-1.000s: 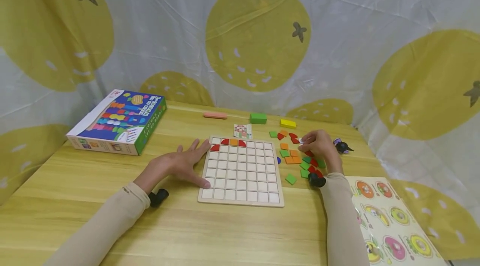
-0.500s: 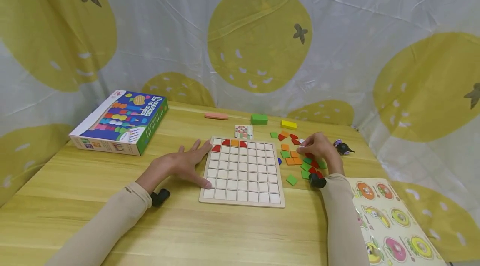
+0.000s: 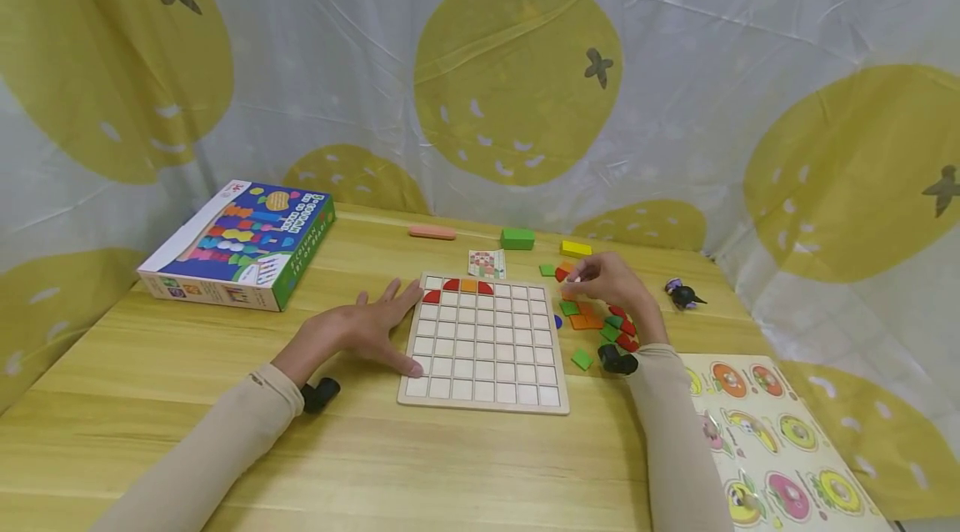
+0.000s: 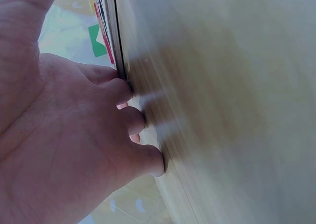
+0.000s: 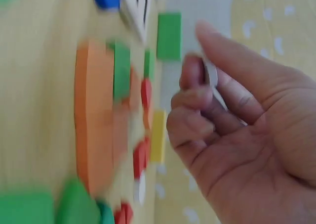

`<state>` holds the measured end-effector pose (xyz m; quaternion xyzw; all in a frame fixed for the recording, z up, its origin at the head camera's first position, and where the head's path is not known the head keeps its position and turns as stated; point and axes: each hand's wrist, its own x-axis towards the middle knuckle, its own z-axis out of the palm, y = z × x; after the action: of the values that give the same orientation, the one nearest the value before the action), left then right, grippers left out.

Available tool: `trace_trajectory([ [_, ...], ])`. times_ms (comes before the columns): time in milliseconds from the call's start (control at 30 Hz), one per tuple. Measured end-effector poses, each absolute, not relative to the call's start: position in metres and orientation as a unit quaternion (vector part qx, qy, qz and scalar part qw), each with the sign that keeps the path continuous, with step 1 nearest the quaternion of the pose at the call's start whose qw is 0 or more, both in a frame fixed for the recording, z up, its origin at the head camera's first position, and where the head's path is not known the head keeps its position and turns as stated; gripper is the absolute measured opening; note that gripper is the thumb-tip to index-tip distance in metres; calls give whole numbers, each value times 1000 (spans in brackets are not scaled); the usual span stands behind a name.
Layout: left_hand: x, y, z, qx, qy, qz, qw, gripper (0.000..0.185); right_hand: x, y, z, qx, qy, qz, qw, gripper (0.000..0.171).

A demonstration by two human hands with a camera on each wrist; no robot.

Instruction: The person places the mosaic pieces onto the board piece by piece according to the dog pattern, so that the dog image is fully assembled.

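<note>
The blue box (image 3: pixel 238 245) carries print too small to read. The right hand (image 3: pixel 611 282) has its grip pinched on a thin white tile (image 5: pixel 211 73), raised above loose coloured tiles (image 3: pixel 600 323). The left hand (image 3: pixel 360 332) lies flat on the table (image 3: pixel 150 365), fingers straight, touching the pale gridded board (image 3: pixel 486 342).

A thin white tile (image 5: pixel 211 71) sits pinched between thumb and fingertips of the right hand (image 3: pixel 609 282), lifted off the surface right of frame centre. Below it lie loose coloured tiles (image 3: pixel 592 320), orange, green and red. The gridded wooden board (image 3: pixel 486 348) lies flat at centre, the left hand (image 3: pixel 360 330) resting against its left edge.
</note>
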<state>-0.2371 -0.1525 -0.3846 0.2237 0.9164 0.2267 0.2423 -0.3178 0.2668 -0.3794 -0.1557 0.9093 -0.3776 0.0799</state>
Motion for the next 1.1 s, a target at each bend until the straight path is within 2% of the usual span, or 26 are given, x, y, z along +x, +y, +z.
trace_trajectory([
  [133, -236, -153, -383, 230, 915, 228, 241, 131, -319, 244, -382, -191, 875, -431, 106, 13],
  [333, -236, -151, -382, 228, 915, 227, 241, 130, -318, 211, -384, -201, 857, -458, 123, 22],
  [467, -237, -150, -384, 222, 917, 226, 244, 131, -318, 189, -386, -221, 847, -464, 138, 17],
  [700, -238, -151, -385, 217, 919, 222, 244, 131, -318, 144, -387, -203, 824, -496, 186, 14],
  [933, -238, -154, -386, 219, 918, 221, 245, 132, -319, 107, -389, -180, 851, -464, 169, 8],
  [1100, -239, -154, -386, 221, 918, 220, 245, 132, -317, 93, -391, -152, 848, -476, 177, 6],
])
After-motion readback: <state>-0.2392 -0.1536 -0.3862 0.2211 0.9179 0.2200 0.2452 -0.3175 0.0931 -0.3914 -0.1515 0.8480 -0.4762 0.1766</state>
